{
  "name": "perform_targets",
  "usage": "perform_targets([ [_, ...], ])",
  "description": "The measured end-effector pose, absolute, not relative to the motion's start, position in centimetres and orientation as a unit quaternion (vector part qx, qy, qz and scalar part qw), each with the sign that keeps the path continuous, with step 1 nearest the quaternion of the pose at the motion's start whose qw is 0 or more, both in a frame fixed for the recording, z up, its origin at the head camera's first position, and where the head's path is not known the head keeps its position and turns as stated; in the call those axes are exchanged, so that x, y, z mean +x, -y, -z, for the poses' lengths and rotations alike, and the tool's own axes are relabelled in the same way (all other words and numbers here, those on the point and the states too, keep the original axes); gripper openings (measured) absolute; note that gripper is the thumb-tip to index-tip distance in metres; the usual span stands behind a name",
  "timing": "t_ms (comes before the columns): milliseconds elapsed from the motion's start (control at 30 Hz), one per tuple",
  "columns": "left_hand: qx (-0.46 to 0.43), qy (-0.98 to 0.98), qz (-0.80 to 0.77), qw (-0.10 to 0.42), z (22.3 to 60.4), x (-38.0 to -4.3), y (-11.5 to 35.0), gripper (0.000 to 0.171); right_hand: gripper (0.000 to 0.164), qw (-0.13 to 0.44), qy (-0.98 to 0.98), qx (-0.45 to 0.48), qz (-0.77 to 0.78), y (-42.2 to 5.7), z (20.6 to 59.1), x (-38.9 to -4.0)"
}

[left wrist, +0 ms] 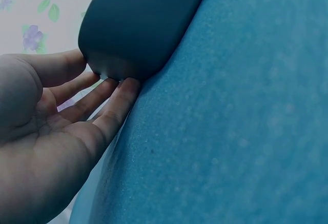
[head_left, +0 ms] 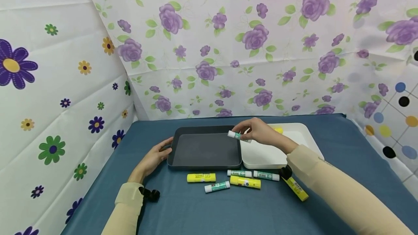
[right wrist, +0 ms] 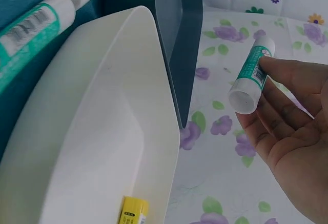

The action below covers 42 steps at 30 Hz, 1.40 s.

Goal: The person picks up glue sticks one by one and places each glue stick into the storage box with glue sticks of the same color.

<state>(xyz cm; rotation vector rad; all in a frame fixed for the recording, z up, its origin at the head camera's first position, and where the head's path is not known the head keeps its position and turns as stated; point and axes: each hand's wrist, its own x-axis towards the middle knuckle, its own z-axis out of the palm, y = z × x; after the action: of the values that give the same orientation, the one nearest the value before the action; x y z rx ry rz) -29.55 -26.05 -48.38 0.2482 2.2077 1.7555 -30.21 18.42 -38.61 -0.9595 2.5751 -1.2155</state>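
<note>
My right hand [head_left: 259,131] pinches a green-and-white glue stick [right wrist: 251,75] between thumb and fingers. In the head view the stick is over the right part of a dark grey tray [head_left: 205,149], by the white tray's [head_left: 264,155] left edge. At the dark tray's left side, my left hand [head_left: 155,159] touches the outer wall with its fingertips, the fingers fairly straight. The left wrist view shows the thumb [left wrist: 61,66] at that tray wall too. A yellow glue stick [right wrist: 133,211] lies inside the white tray, partly hidden by the right hand in the head view.
In front of the trays, on the blue cloth, lie yellow glue sticks [head_left: 201,177] and green-and-white ones [head_left: 217,186]. Another yellow stick [head_left: 295,188] lies partly under the right sleeve. Flowered sheets [head_left: 209,46] hang behind and at the sides.
</note>
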Motion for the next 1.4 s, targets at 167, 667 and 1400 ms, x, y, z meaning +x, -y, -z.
perform_targets([
  [167,0.086,-0.769,-0.615,0.155,48.3,-29.6,26.0,0.063,0.03,0.077,-0.855,-0.318,0.404,-17.5,38.8,-31.1],
  [667,0.088,-0.768,-0.615,0.157,48.4,-29.4,26.1,0.061,0.031,0.097,-0.852,-0.319,0.405,-15.1,38.7,-33.2],
  [1400,0.084,-0.765,-0.618,0.163,48.4,-29.5,26.1,0.062,0.031,0.1,-0.866,-0.326,0.367,-10.1,38.5,-36.0],
])
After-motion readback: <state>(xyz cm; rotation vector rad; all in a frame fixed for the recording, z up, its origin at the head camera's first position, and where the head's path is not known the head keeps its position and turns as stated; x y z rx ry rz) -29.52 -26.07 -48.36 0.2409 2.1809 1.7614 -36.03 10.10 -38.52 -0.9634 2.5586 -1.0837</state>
